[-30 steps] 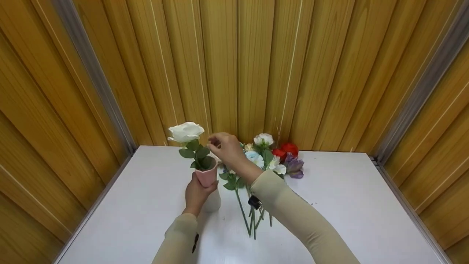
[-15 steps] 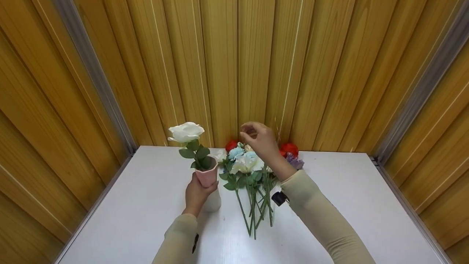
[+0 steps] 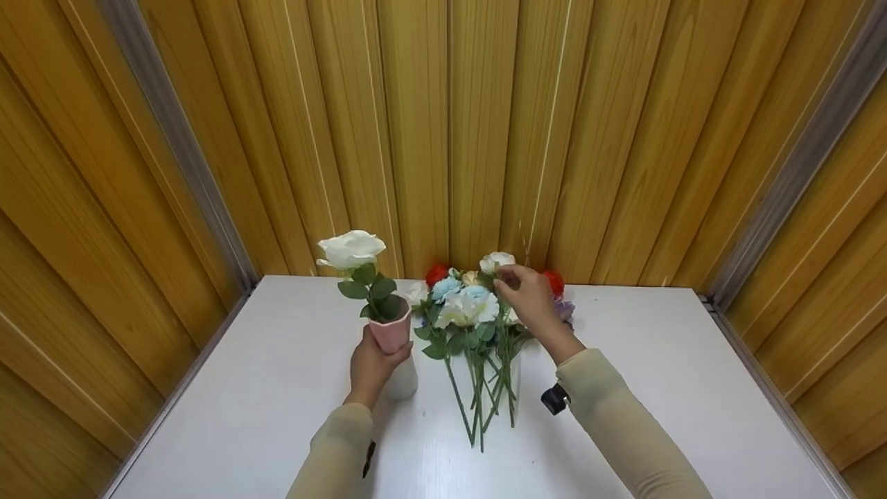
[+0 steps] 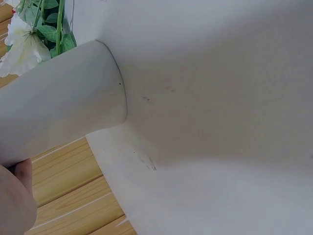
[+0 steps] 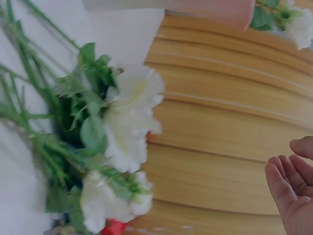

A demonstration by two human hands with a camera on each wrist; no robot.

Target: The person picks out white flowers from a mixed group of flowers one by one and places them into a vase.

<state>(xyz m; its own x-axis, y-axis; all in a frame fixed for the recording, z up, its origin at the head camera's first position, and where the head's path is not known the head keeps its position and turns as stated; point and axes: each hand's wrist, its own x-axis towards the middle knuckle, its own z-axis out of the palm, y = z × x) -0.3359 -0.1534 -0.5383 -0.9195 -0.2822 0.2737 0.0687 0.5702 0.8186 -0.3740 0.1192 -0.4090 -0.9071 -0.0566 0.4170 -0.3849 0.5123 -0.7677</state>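
My left hand point(image 3: 374, 365) grips a vase point(image 3: 391, 335), pink at the top and white toward its foot; in the left wrist view the vase's point(image 4: 63, 100) white base stands at the tabletop. A large white rose point(image 3: 352, 249) with green leaves rises from its mouth. Right of the vase lies a pile of artificial flowers, with a ruffled white bloom point(image 3: 461, 310) in front. Over the pile's right side, my right hand point(image 3: 532, 299) is beside a small white flower point(image 3: 497, 261). The right wrist view shows its fingers point(image 5: 281, 188) loosely bent, thumb apart, nothing between them.
Light blue blooms point(image 3: 445, 289), a red flower point(image 3: 436, 275) and a purple flower point(image 3: 565, 310) belong to the pile. Several green stems point(image 3: 478, 409) point toward the front of the white table point(image 3: 291, 388). Wood-patterned panels point(image 3: 478, 138) wall in the back and sides.
My right hand has gone from beside the vase's mouth to the right, then down to the right part of the flower pile. The left hand, vase and rose have stayed put.
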